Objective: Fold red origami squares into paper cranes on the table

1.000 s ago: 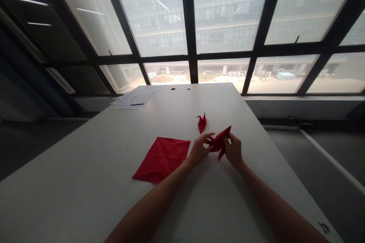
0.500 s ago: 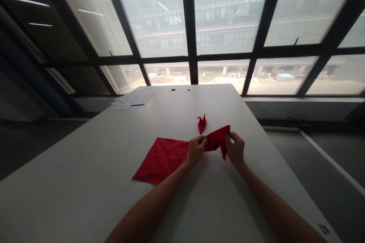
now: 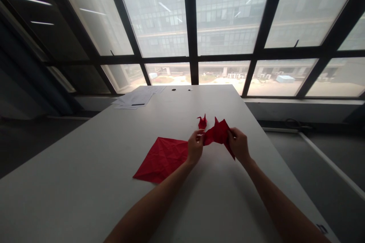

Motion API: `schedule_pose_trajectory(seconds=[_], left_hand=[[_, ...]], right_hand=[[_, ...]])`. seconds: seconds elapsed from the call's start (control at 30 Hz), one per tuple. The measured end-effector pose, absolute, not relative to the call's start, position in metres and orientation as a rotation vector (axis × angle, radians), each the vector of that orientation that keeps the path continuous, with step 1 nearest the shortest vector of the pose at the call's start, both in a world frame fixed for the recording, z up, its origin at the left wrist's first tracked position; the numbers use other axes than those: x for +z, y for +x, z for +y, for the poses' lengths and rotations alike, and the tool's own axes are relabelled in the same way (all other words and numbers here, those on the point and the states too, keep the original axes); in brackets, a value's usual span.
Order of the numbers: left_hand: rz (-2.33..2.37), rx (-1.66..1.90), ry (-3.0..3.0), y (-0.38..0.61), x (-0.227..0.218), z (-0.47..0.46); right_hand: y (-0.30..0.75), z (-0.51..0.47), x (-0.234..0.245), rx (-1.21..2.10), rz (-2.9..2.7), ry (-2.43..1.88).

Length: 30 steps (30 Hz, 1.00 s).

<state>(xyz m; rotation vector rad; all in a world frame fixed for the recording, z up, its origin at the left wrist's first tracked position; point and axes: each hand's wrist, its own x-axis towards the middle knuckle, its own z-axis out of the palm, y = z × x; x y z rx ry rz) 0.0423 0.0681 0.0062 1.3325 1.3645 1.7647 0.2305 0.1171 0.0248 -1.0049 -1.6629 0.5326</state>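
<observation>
Both my hands hold a partly folded red paper piece (image 3: 218, 135) just above the white table (image 3: 85, 182). My left hand (image 3: 195, 146) pinches its left end, fingers closed. On the piece's right side my right hand (image 3: 238, 145) grips it, fingers curled. A flat creased red paper sheet (image 3: 162, 154) lies on the table just left of my left hand. Just beyond my hands stands a small finished red paper crane (image 3: 202, 122).
A stack of white papers (image 3: 134, 99) lies at the table's far left corner. Two small dark holes (image 3: 180, 89) sit near the far edge. Large windows with dark frames (image 3: 191, 26) rise behind the table. Floor drops off to the right.
The folded piece has been spread wider between my hands and turned, with a point now sticking up. My hands have moved slightly apart.
</observation>
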Motion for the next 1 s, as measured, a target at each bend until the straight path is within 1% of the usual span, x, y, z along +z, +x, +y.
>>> schedule_pose_trajectory(seconds=[0.1,0.23,0.43,0.6,0.7,0.87,0.93,1.0], left_hand=[[1.480,1.842,1.585,0.047,0.011,0.061],[1.510,1.717,1.832,0.053,0.012,0.055],[1.267,1.836,1.822,0.052,0.006,0.060],[1.209,1.765,1.899,0.051,0.009,0.060],[1.179,1.656,1.887,0.052,0.011,0.055],[1.177,1.468,1.804,0.056,0.013,0.047],[1.160,1.452,1.765,0.057,0.015,0.047],[1.101,1.462,1.707,0.057,0.016,0.048]], right_hand=[[0.231,0.116,0.022,0.414,-1.710,-1.029],[0.228,0.114,0.019,0.383,-1.797,-1.018],[0.229,0.124,0.016,0.808,-1.530,-1.094],[0.232,0.128,0.019,0.859,-1.501,-1.116],[0.232,0.123,0.025,0.782,-1.570,-1.122],[0.233,0.113,0.035,0.402,-1.897,-1.271],[0.234,0.111,0.037,0.362,-2.023,-1.286],[0.234,0.111,0.039,0.398,-2.105,-1.283]])
